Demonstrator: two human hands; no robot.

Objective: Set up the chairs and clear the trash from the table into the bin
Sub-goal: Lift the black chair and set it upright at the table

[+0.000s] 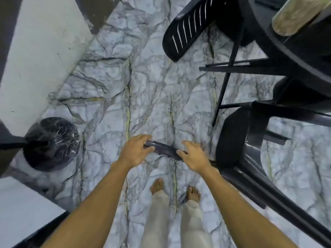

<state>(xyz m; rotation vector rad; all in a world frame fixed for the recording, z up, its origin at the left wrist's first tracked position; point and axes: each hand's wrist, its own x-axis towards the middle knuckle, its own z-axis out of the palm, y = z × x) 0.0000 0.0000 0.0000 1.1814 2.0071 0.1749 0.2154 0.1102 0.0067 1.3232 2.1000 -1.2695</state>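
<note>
A black plastic chair [238,145] hangs tilted just above the marble floor in front of me, its seat to the right and a leg running down to the lower right. My left hand [135,151] and my right hand [194,157] each grip the chair's dark top edge [165,149], one at either end. A second black chair [189,27] with a slatted back stands at the upper right beside a dark round table [293,56]. A bin [51,143] lined with a black bag sits on the floor at the left.
A white wall or cabinet face [41,56] runs along the left, and a white surface [21,212] fills the lower left corner. My bare feet [175,188] stand on the floor below the hands. A pale wooden post [293,17] shows at the top right.
</note>
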